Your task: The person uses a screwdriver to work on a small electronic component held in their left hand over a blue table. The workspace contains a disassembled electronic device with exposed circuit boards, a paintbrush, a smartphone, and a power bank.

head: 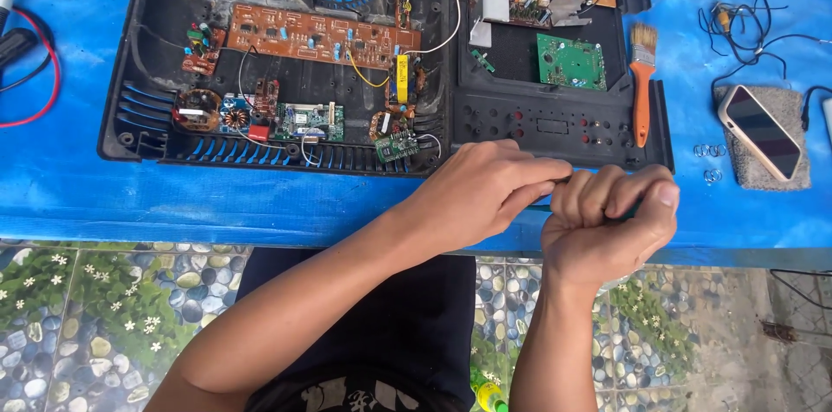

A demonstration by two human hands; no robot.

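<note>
both hands meet at the table's (173, 195) near edge: left hand (477, 191) pinching, right hand (607, 221) fisted around something hidden, just beside the black casing (555, 130).

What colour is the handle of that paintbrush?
The paintbrush has an orange handle, seen in the head view, lying on the black casing.

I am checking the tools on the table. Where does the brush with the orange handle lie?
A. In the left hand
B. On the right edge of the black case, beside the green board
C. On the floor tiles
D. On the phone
B: the brush lies on the black case, right of the green board.
</note>
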